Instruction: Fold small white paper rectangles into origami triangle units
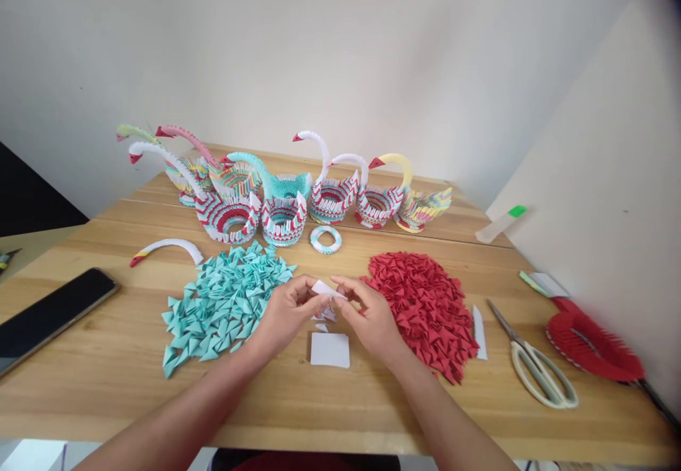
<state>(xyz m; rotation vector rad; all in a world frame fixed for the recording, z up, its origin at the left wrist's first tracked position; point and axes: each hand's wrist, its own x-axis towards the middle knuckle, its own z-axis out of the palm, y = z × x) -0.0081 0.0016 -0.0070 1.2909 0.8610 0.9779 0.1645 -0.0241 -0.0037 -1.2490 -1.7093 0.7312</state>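
Observation:
Between my two hands is a small piece of white paper [325, 289], folded at least in part. My left hand [287, 309] pinches its left side, and my right hand [369, 313] pinches its right side. Just below them lies a stack of white paper rectangles [330, 350]. A few white folded paper pieces [323, 320] sit under my fingers, partly hidden. To the left spreads a heap of turquoise folded paper triangles [228, 301]. Close by my right hand is a heap of red folded paper triangles [420, 308].
Several paper swans [228, 215] stand along the back, near a white and turquoise paper ring [325, 240]. A loose white swan neck [170, 245] and a phone [56, 315] lie left. Scissors [535, 364], a white strip [479, 333], a green-capped bottle [500, 224] and a red fan-shaped piece [593, 343] are right.

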